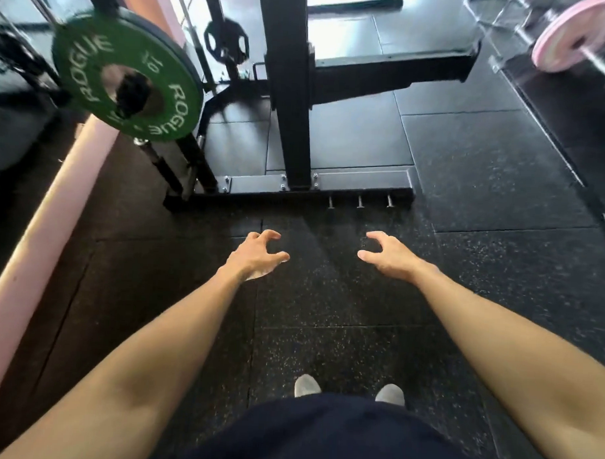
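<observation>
Now left grip (pixel 255 253) and right grip (pixel 386 256) hover near the rack base (pixel 364 185), both released, fingers half-curled, holding nothing; green plate (pixel 127 86) hangs above-left of that base.

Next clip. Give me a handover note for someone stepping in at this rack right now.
Both empty: left hand and right hand are stretched forward, fingers half curled, touching nothing. The green plate is mounted up to the left, beyond both hands. The rack base lies on the floor just ahead. Done: nothing gripped yet. Left: probably closing in on the green plate; all handling remains.
</observation>
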The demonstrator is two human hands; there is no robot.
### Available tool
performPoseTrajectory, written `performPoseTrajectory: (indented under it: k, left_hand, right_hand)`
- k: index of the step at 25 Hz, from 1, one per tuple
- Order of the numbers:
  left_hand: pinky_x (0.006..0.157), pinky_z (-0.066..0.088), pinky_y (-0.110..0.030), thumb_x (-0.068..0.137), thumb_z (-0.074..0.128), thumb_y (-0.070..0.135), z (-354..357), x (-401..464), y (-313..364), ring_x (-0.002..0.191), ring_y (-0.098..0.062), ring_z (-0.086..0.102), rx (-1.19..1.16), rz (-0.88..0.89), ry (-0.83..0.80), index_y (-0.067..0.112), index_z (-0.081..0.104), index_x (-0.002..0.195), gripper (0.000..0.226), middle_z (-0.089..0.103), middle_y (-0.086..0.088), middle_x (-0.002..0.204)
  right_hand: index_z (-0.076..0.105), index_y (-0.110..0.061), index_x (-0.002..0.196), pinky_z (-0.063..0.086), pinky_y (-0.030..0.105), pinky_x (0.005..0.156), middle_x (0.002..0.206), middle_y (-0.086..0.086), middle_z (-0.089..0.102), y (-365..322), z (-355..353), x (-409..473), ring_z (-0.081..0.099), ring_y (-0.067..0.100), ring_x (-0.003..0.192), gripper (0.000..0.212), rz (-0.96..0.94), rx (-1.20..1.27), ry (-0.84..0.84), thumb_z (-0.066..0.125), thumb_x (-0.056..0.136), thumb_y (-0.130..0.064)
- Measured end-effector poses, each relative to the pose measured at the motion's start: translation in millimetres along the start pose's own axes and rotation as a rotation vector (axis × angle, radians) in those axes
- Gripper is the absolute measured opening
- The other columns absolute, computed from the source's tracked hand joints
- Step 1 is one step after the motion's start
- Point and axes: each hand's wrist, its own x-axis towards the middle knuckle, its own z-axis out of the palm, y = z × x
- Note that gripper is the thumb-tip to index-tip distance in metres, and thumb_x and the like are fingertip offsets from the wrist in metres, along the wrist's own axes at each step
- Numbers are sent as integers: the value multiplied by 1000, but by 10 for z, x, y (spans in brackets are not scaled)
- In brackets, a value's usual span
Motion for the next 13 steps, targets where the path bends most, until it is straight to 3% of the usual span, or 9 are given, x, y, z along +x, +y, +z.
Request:
performPoseTrajectory:
  k: [9,13]
  left_hand:
    - [106,39,-38,82,64,51,-1742,290,889,121,-26,50,-91,242,340,36,47,135,57,43,-6,134]
    - [100,41,-32,85,65,48,-2372,334,1402,113,-21,50,-131,373,460,34,48,136,56,44,-3,126]
  right_hand:
    - [31,-26,146,31,40,112,150,11,35,-1344,-1323,154,37,29,137,64,-260,-46,328,58,91,-44]
    - [32,-30,145,34,42,111,150,9,35,-1758,-1928,147,39,28,136,66,-344,-58,430,59,88,-48]
